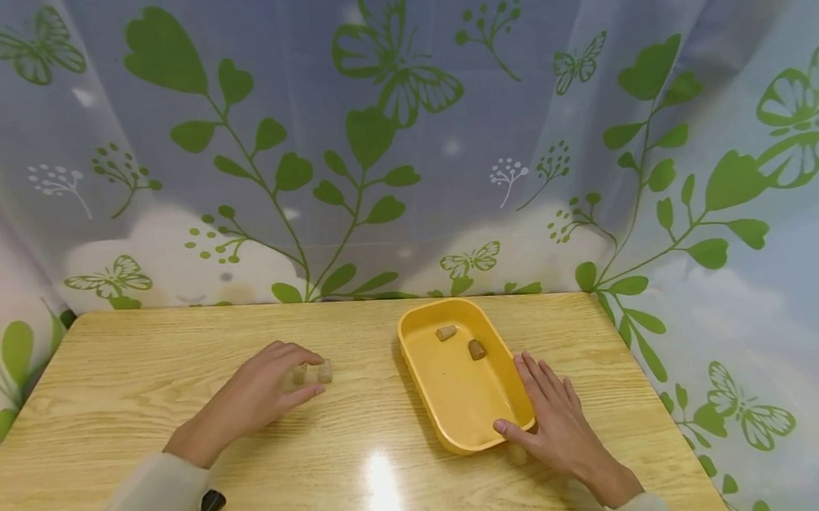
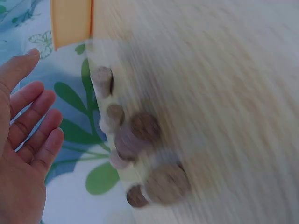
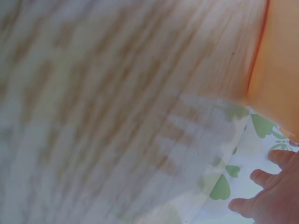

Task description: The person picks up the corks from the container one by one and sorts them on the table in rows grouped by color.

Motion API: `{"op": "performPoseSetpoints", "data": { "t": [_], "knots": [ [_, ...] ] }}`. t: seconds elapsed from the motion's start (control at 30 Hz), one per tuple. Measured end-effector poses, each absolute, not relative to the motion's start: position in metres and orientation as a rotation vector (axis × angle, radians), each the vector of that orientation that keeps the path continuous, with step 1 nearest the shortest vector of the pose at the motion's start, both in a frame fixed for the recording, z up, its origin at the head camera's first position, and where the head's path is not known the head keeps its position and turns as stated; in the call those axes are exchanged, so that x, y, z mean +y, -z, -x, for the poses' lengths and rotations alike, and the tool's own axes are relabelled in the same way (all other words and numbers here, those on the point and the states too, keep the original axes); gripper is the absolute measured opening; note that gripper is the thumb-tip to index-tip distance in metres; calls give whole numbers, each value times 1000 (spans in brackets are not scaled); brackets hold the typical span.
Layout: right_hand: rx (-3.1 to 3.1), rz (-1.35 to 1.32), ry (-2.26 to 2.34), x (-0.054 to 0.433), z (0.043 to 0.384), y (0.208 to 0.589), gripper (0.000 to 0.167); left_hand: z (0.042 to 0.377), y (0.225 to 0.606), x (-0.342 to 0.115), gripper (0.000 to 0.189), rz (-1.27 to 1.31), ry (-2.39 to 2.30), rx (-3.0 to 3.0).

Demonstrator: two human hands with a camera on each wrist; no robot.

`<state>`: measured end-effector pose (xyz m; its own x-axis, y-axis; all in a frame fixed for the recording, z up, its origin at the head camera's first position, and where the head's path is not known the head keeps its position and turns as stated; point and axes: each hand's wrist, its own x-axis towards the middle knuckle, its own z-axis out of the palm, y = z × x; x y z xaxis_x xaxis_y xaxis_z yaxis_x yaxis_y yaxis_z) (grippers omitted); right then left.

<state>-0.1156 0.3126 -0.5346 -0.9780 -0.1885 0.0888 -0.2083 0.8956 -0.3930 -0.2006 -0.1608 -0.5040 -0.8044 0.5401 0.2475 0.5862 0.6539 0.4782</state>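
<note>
In the head view my left hand (image 1: pixel 264 385) reaches low over the left half of the table, thumb and fingers spread around small corks. A pale cork (image 1: pixel 325 370) shows between its fingertips; others are partly hidden behind the fingers. The left wrist view shows that hand (image 2: pixel 29 135) with loosely bent fingers and nothing held, beside several blurred corks, among them a dark brown cork (image 2: pixel 145 127) and a wider light brown cork (image 2: pixel 167 184). My right hand (image 1: pixel 556 420) rests with extended fingers along the near right side of a yellow tray (image 1: pixel 419 375), thumb at its rim.
Inside the tray lie a light cork (image 1: pixel 446 333) and a darker brown cork (image 1: pixel 476 350). The wooden table (image 1: pixel 312 488) ends at a patterned curtain (image 1: pixel 446 164) behind and on the right. Light glares off the table's front.
</note>
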Motion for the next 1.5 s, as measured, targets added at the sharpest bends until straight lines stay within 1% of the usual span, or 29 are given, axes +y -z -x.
{"op": "performPoseSetpoints", "data": {
  "t": [0.27, 0.5, 1.03, 1.5],
  "knots": [
    [-3013, -310, -636, 312, 117, 535, 104, 213, 499, -131, 39, 1061, 950, -2804],
    [-3010, -310, -632, 312, 116, 535, 104, 221, 494, -101, 38, 1138, 906, -2797],
    [-3012, -323, -617, 311, 115, 533, 104, 241, 476, -32, 39, 1206, 920, -2806],
    [-3001, -324, -609, 311, 116, 533, 103, 260, 475, 3, 38, 1247, 912, -2841]
  ]
}}
